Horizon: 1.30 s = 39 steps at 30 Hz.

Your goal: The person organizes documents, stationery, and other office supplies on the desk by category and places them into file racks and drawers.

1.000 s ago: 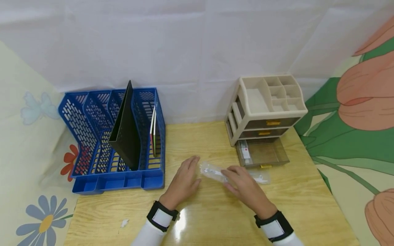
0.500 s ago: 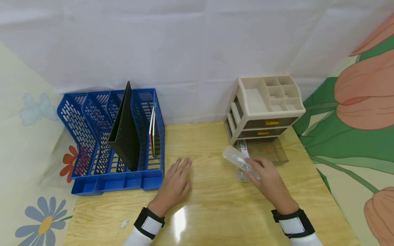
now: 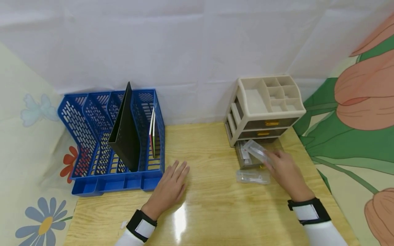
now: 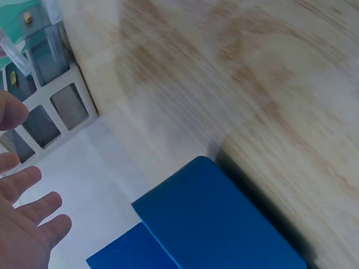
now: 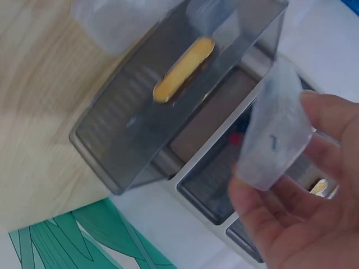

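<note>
My right hand (image 3: pixel 287 176) pinches a clear plastic packet (image 3: pixel 254 149) by one end, over the pulled-out bottom drawer (image 3: pixel 250 165). In the right wrist view, thumb and fingers grip the packet (image 5: pixel 275 131) above the grey see-through drawer (image 5: pixel 126 126) with its gold handle. What the packet contains is unclear. A slim item with a white label (image 3: pixel 245 154) lies along the drawer's left side. On the table before the drawer lies a second clear packet (image 3: pixel 253 177). My left hand (image 3: pixel 167 188) rests on the table, fingers extended and holding nothing.
A cream drawer cabinet (image 3: pixel 246 119) with small top compartments stands at the back right. At the left is a blue file rack (image 3: pixel 115 184) bearing a black folder (image 3: pixel 126 136) and thin booklets (image 3: pixel 153 133). A white scrap (image 3: pixel 124 224) lies near the front left.
My right hand has picked a packet off the table and carried it right and back, over the drawer. The second packet is now uncovered. My left hand has drawn back left.
</note>
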Motion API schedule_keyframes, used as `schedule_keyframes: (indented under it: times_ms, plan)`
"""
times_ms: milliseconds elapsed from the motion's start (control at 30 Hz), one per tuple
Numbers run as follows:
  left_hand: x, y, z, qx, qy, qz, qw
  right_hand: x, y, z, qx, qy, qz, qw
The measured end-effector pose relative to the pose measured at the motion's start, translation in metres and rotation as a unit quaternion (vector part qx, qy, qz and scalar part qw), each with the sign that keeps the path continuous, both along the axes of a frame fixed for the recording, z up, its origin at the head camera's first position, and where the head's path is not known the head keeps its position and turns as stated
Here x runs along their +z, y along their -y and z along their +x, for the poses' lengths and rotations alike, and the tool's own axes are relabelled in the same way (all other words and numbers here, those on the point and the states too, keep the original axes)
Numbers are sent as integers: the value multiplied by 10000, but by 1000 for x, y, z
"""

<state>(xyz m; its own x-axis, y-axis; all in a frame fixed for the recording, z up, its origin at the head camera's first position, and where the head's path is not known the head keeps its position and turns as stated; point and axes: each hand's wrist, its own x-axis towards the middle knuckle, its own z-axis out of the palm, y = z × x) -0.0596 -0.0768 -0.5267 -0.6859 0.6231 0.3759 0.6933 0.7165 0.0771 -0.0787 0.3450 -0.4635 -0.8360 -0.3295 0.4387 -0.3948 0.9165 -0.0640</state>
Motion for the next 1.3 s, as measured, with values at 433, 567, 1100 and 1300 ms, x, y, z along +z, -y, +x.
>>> schedule_keyframes:
  times_ms: [433,567,1100,1300]
  plan:
    - [-6,7,9,-296,170,-305,9990,-21,-14,-38,-513,761,-177,9956]
    - [-7,9,12,-350,250,-421,9982,-31,-14,-45,-776,939,-223,9923]
    - [-14,12,17,-351,156,-458,9982,-38,1,-66,-2075,3892,-716,8946]
    - [-19,10,18,-323,196,-642,9972,-39,2,-68,-2020,4032,-742,8895]
